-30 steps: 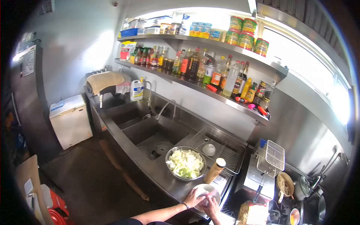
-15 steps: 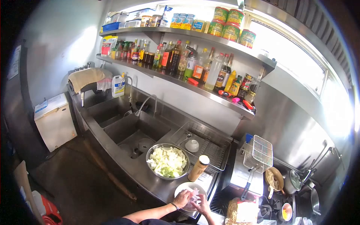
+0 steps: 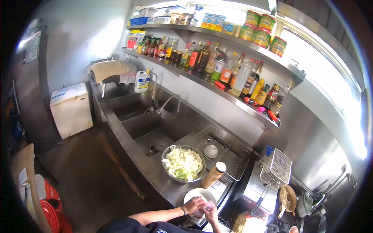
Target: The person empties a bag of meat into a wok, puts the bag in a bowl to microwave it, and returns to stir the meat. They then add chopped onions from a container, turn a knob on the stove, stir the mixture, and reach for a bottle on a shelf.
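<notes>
Over a white bowl point(image 3: 198, 191) on the counter, my two hands are close together. My left hand point(image 3: 193, 205) and my right hand point(image 3: 211, 214) both have their fingers closed on a thin, pinkish, partly see-through thing point(image 3: 210, 204) that looks like a plastic bag. What is inside it I cannot make out. Behind the bowl stands a tan bottle point(image 3: 211, 178) with a white cap. A steel bowl point(image 3: 164, 171) full of chopped pale green cabbage point(image 3: 184, 163) sits to the left of the bottle.
Behind the cabbage are a double sink point(image 3: 155, 132) and a wire dish rack point(image 3: 237, 165) with a small white bowl point(image 3: 211, 151). To the right, a fryer basket point(image 3: 280, 167), a pan point(image 3: 286, 198) and a packet of noodles point(image 3: 241, 222) surround the stove. Bottles fill the wall shelf point(image 3: 186, 70).
The head view has turned left, so the room appears shifted to the right. My hands have drawn closer together, and less of the pinkish bag shows between them.
</notes>
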### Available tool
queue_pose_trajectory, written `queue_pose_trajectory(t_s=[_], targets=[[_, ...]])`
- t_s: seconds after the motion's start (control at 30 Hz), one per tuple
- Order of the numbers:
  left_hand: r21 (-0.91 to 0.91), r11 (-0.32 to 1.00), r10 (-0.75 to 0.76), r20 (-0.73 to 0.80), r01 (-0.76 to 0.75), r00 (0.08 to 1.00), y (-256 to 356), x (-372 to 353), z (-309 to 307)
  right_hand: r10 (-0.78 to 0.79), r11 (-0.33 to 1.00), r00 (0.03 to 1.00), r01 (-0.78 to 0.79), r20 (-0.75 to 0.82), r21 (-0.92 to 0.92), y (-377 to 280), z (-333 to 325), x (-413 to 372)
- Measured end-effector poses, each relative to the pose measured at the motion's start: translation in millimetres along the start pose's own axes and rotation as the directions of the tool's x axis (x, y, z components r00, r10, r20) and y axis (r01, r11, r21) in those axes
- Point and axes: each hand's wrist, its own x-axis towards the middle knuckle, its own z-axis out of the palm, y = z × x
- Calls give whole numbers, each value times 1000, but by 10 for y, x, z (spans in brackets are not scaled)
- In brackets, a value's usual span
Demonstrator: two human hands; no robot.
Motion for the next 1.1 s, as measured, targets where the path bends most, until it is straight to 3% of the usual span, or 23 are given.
queue_pose_trajectory(t_s=[0.03,0.1,0.17,0.23,0.33,0.4,0.47,0.53,0.6,0.63,0.7,0.73,0.77,0.83,0.87,0.9,0.97,1.03,1.07,1.1], targets=[[4,1000,-17,-14,17,1000,2,-3,7,29,995,1000,-28,-3,100,-1,-19,-11],[-161,985,-53,-1,53,999,-17,20,11,98,947,995,-91,-9,308,16,-29,-31],[-121,981,-137,111,150,984,-64,-20,-10,81,953,996,-68,-33,295,210,-56,-61],[-84,996,-29,170,43,985,-226,-78,46,73,959,995,-50,-73,280,243,-104,-83],[-68,990,-107,201,123,974,-304,-113,104,71,954,995,-49,-66,295,239,-116,-97],[-123,976,-159,153,179,975,-297,-129,128,81,983,996,-84,25,161,162,-149,-93],[-180,958,-207,112,225,972,-259,-138,155,128,970,990,-136,54,203,27,-145,-69],[-231,878,-435,-23,419,900,-184,-122,195,168,953,982,-183,81,240,19,-153,-38],[-226,890,-425,-92,396,901,-137,-49,209,-223,970,967,232,121,-74,118,-156,18],[-221,899,-416,-157,379,896,-116,-18,203,-225,969,967,235,121,-74,143,-149,57],[-216,905,-400,-146,366,905,-184,-24,306,-98,990,972,118,213,-82,96,-146,89],[-229,870,-478,-177,436,861,-211,-14,362,55,997,982,-46,178,-58,-84,-183,50],[-243,830,-550,-209,502,809,-245,0,409,52,997,982,-42,183,-58,-68,-123,49],[-183,836,-549,-297,517,782,-266,0,477,-82,994,993,88,-84,72,-11,1,21],[-232,815,-580,-301,531,757,-293,3,496,4,986,989,20,-146,166,10,43,-10],[-280,792,-610,-305,543,732,-314,11,500,-144,989,964,148,-224,1,-13,35,-35],[-305,768,-637,-288,562,714,-352,-2,521,108,986,980,-84,-166,147,250,56,-60],[-394,717,-678,-197,576,709,-346,13,464,49,995,993,-39,-108,91,71,-20,-103],[-404,772,-614,-277,490,739,-339,23,493,-10,999,998,12,-62,40,17,-51,-128],[-463,698,-671,-157,546,725,-350,30,516,-9,999,1000,9,-5,-45,12,-86,-115]])
